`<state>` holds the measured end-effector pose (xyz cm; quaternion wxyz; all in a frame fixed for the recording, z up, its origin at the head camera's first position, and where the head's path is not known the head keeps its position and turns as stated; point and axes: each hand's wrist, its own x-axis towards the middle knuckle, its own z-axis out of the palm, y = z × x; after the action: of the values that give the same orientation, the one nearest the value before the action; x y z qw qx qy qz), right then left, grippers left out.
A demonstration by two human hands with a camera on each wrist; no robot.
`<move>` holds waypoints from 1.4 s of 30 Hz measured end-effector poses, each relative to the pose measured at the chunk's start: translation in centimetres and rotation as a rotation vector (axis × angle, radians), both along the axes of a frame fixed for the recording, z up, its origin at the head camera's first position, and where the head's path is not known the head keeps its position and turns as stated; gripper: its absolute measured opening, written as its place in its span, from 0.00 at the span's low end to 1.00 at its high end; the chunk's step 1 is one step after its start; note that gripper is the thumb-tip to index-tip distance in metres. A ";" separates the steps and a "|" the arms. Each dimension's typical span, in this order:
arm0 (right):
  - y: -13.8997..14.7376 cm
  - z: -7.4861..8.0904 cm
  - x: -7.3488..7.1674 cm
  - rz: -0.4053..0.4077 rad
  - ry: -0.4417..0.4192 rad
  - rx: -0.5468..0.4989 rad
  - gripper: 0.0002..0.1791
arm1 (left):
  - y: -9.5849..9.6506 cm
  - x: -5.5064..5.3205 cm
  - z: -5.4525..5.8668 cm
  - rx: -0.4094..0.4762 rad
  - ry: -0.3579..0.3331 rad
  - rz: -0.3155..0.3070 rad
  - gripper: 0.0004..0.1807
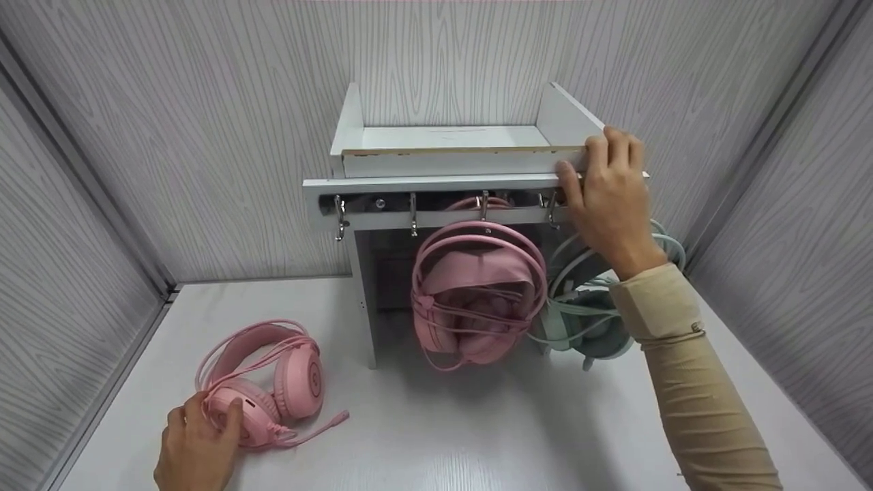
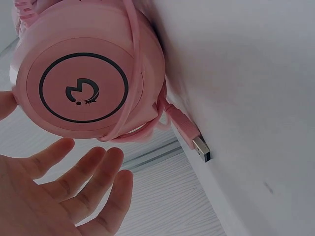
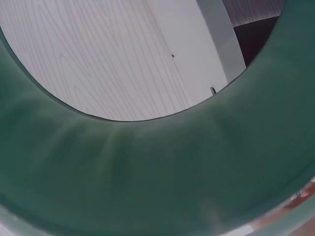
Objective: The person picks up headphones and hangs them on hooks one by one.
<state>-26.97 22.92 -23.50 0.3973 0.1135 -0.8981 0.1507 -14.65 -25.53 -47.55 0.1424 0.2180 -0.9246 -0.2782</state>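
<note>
A pink headset [image 1: 300,382] lies on the white table at the lower left, its cable wound over it. My left hand [image 1: 198,443] is at its near ear cup [image 2: 83,93]; the thumb touches the cup's edge, the other fingers spread loosely below it in the left wrist view. My right hand [image 1: 614,191] grips the right end of the white hook shelf [image 1: 450,164], fingers over the top and thumb on the front. A green headset [image 1: 593,327] hangs below that hand, partly hidden by the forearm; its headband [image 3: 147,172] fills much of the right wrist view.
Another pink headset [image 1: 477,293] hangs at the middle of the shelf. Metal hooks, such as the leftmost hook [image 1: 339,218], line the front rail. A USB plug [image 2: 199,147] lies by the left headset. Wood-patterned panels [image 1: 259,123] enclose the table [image 1: 382,436].
</note>
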 end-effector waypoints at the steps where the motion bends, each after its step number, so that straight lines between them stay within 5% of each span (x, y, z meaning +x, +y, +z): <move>1: 0.0 0.0 0.0 -0.001 0.002 0.000 0.28 | 0.0 0.0 0.0 0.000 0.004 -0.003 0.33; 8: -0.1 0.2 0.0 0.004 0.024 0.011 0.27 | -0.2 0.3 -0.1 0.003 0.084 -0.014 0.31; 21: 0.0 0.3 0.0 0.004 0.000 -0.004 0.28 | 0.0 0.3 0.2 0.010 0.028 -0.005 0.33; 30: 0.1 0.8 0.1 0.001 -0.010 -0.002 0.29 | -0.3 0.2 0.4 0.098 -0.036 0.003 0.39; 42: 0.2 0.5 -0.1 0.028 0.007 0.023 0.28 | 0.2 -0.3 0.0 0.222 -0.013 -0.039 0.38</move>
<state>-27.02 23.12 -23.03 0.3968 0.1312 -0.8968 0.1455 -14.94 -25.38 -47.57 0.1057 0.2161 -0.8930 -0.3802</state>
